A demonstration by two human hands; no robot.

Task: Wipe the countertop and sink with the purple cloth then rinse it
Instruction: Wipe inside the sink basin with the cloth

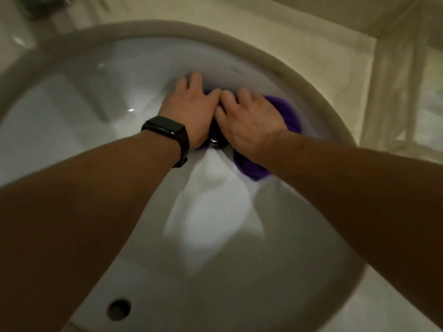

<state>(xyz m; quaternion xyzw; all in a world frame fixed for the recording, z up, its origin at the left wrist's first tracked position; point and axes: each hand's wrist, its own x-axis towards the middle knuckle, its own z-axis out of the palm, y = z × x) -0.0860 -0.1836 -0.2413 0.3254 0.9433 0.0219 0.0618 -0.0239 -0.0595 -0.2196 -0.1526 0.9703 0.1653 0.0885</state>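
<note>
Both hands are seen pressed down inside the white sink (79,130), at the bottom of the basin beside the drain (215,142). The left hand (189,111) is laid palm down with the fingers spread almost flat; only a small purple edge is visible beneath it, so a grip cannot be confirmed. The right hand (251,123) is laid palm down on the purple cloth (286,111), fingers slightly curled and touching those of the left hand; whether the cloth is gripped or merely pressed cannot be told. The cloth is bunched against the basin wall toward the right rim, showing past the right hand on both sides. A black wristband (169,135) is worn on the left wrist. An overflow hole (119,309) is noted at the near wall. The pale countertop (347,56) is seen around the rim
</note>
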